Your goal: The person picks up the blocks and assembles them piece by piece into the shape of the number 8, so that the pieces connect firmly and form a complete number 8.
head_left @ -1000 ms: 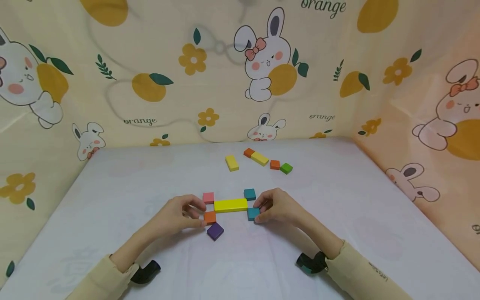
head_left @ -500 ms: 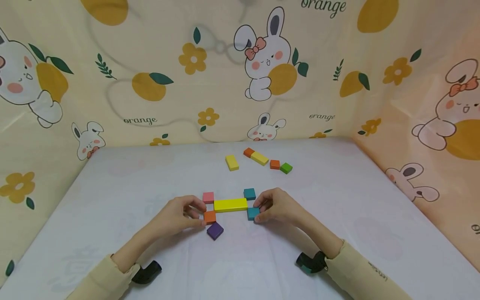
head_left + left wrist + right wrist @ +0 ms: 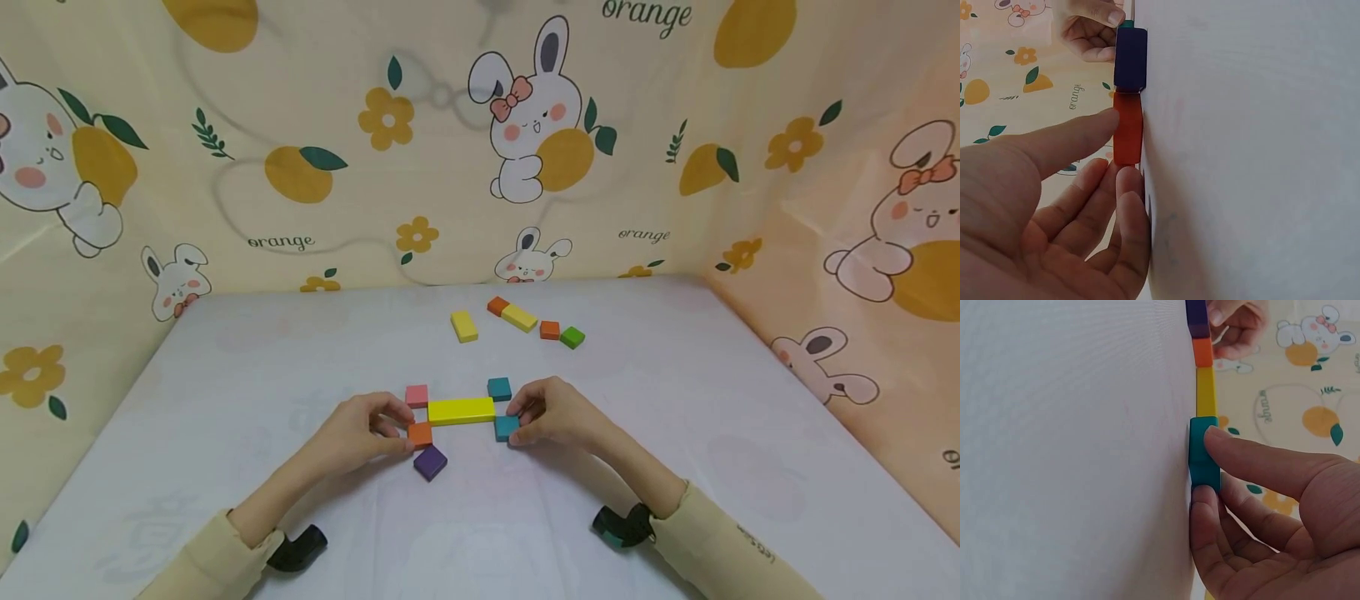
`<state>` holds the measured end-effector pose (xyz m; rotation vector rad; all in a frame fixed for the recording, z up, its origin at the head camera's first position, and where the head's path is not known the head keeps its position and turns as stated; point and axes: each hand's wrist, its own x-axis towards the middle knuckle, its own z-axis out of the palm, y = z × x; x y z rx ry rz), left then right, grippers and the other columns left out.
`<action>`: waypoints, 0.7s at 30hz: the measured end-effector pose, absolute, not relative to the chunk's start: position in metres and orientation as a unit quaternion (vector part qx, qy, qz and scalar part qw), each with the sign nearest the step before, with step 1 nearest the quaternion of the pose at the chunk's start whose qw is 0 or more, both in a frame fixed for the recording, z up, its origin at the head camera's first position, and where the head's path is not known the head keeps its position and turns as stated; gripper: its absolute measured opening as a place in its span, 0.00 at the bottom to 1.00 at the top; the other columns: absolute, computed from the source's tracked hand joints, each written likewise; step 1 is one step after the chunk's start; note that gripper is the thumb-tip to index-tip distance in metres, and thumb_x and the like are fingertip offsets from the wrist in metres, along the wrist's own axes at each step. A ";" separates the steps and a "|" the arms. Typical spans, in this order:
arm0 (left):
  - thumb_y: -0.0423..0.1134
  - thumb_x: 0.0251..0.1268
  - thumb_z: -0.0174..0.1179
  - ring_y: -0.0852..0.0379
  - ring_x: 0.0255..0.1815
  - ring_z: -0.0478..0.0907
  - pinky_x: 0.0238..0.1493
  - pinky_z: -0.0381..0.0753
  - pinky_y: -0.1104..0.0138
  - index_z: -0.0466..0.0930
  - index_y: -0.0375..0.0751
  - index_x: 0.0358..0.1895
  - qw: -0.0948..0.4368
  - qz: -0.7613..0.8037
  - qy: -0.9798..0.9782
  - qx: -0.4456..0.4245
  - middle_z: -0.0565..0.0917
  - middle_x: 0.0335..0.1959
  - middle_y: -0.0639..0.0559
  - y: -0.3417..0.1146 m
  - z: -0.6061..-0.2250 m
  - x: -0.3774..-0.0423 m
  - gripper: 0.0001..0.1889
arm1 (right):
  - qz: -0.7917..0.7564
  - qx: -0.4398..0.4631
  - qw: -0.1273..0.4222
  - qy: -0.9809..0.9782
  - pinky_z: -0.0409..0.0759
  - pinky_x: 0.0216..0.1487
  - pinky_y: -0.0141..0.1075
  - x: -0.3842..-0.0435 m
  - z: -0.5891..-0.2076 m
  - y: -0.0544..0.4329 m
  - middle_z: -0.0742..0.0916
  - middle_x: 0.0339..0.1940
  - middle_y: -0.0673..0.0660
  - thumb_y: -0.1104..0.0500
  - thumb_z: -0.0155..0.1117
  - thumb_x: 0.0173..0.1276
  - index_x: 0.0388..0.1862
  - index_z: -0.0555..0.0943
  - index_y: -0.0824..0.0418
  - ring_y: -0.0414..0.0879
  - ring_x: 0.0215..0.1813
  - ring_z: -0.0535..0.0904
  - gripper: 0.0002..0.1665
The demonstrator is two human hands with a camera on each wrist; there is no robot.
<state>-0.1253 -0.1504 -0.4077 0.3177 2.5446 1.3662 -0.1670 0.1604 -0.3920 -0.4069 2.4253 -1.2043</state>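
Note:
A long yellow block [image 3: 461, 411] lies between small square blocks at its corners. My left hand [image 3: 371, 429] holds the orange block [image 3: 420, 435] at its near left corner, thumb on the front face and curled fingers at the left end. A purple block [image 3: 431, 462], turned diagonally, lies at the orange block's near side. The pink block [image 3: 417, 396] sits just beyond the left fingertips. My right hand [image 3: 558, 417] grips a teal block [image 3: 1127, 24] [image 3: 1205, 453] at the near right corner between thumb and fingers. Another teal block [image 3: 499, 389] lies at the far right corner.
Farther back on the white table [image 3: 300, 342] lie a yellow block [image 3: 464, 326], an orange block [image 3: 498, 306] against another yellow block [image 3: 519, 317], and an orange block [image 3: 550, 330] beside a green block [image 3: 573, 337]. A rabbit-print cloth [image 3: 450, 192] rises behind and at the sides.
My left hand and forearm have shifted very slightly to the right. The right hand and the blocks stay in place.

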 end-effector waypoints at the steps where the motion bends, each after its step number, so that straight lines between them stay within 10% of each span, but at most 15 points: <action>1: 0.37 0.53 0.75 0.55 0.36 0.79 0.42 0.79 0.63 0.82 0.45 0.44 0.117 0.467 0.870 0.107 0.82 0.39 0.55 -0.150 -0.407 -0.125 0.16 | -0.431 -0.145 0.201 0.868 0.76 0.38 0.36 -0.167 -0.392 0.160 0.82 0.29 0.54 0.64 0.80 0.52 0.39 0.84 0.62 0.48 0.35 0.76 0.16; 21: 0.38 0.53 0.75 0.55 0.35 0.78 0.41 0.78 0.64 0.82 0.44 0.44 0.115 0.466 0.871 0.105 0.82 0.38 0.54 -0.148 -0.407 -0.124 0.16 | -0.431 -0.162 0.205 0.864 0.76 0.39 0.35 -0.166 -0.392 0.161 0.82 0.33 0.58 0.65 0.79 0.53 0.41 0.84 0.62 0.48 0.35 0.76 0.16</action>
